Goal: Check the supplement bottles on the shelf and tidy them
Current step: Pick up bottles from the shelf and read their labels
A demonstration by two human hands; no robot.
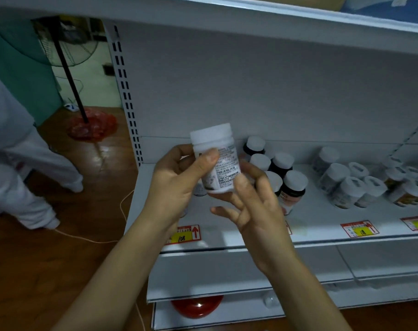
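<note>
I hold a white supplement bottle [218, 154] with a white cap and a printed label up in front of the white shelf [322, 218]. My left hand [177, 185] grips it, thumb across the label. My right hand [253, 201] touches its lower right side with the thumb and fingertips. Behind my right hand a group of dark bottles with white caps [286, 177] stands on the shelf. Further right stand several white-capped jars [346, 185] and more bottles [406, 187] at the frame's edge.
Red and yellow price tags [186, 234] line the shelf's front edge. A lower shelf holds a red lid [196, 306]. To the left, a person in white clothing [24, 163] stands on the wooden floor, near a fan stand with a red-wrapped base [93, 125].
</note>
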